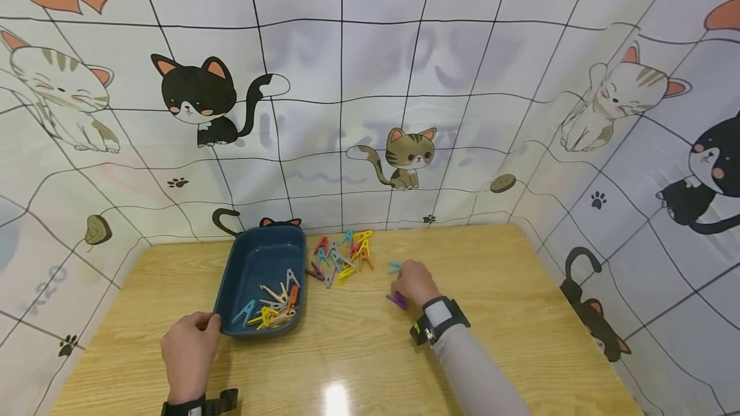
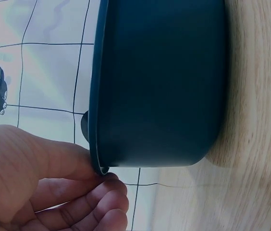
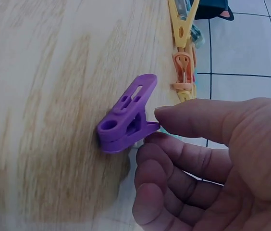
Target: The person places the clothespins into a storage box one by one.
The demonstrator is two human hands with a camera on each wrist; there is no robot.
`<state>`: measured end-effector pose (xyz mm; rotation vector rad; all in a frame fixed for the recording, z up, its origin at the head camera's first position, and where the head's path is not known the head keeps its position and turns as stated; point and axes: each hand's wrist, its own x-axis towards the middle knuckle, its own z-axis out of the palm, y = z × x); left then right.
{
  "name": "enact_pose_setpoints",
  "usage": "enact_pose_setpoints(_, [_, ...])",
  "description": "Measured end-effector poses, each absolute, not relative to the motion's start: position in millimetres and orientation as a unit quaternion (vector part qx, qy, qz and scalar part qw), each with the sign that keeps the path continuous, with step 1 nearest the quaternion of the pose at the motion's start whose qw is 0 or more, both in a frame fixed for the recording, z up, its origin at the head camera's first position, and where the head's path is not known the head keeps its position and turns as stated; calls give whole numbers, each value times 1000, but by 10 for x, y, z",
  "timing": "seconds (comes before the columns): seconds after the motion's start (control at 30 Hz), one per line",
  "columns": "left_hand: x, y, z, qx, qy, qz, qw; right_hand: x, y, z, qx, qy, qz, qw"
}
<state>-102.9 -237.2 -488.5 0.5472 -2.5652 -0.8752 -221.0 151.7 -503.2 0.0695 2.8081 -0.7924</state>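
Note:
A dark blue plastic basin (image 1: 231, 275) rests on the table with several clothespins (image 1: 272, 313) at its near end. My left hand (image 1: 192, 348) pinches the rim at its near left corner, thumb above and curled fingers below in the left wrist view. Right of the basin, my right hand (image 1: 417, 282) is low over the table. A purple clothespin (image 3: 126, 118) is at its fingertips, one handle end between thumb and index finger; the other fingers curl beneath. A light blue clothespin (image 1: 394, 267) lies just beyond that hand, partly hidden by it.
A loose pile of mixed-colour clothespins (image 1: 341, 259) lies right of the basin, near the back edge. The wooden table (image 1: 509, 339) meets a white cat-print sheet (image 1: 347, 114) behind and at the sides. Both wrists wear black straps.

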Motion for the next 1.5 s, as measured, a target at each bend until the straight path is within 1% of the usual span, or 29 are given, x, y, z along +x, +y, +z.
enact_pose_setpoints(0.47, [-1036, -2377, -4896, 198, -910, -313, 185, -2213, 1520, -5038, 27, 952, -283, 115])
enact_pose_setpoints(0.73, [-1037, -2389, -4903, 197, -912, -311, 182, -2200, 1444, -4956, -6, 946, -313, 82])
enact_pose_setpoints(0.9, [-1036, -2394, -4906, 195, -913, -309, 181, -2186, 1347, -4872, -13, 940, -333, 75])
enact_pose_setpoints(1.0, [-1039, -2389, -4899, 198, -913, -310, 178, -2180, 1275, -4838, -29, 934, -350, 66])
enact_pose_setpoints(1.17, [-1043, -2384, -4894, 204, -912, -311, 174, -2167, 1141, -4865, -85, 917, -388, 30])
enact_pose_setpoints(1.27, [-1039, -2383, -4892, 203, -912, -311, 173, -2150, 1052, -4865, -108, 899, -424, 20])
enact_pose_setpoints(1.37, [-1034, -2384, -4891, 198, -912, -312, 178, -2124, 957, -4824, -123, 880, -458, 16])
enact_pose_setpoints(1.5, [-1020, -2384, -4897, 178, -914, -304, 203, -2089, 821, -4774, -133, 863, -487, 16])
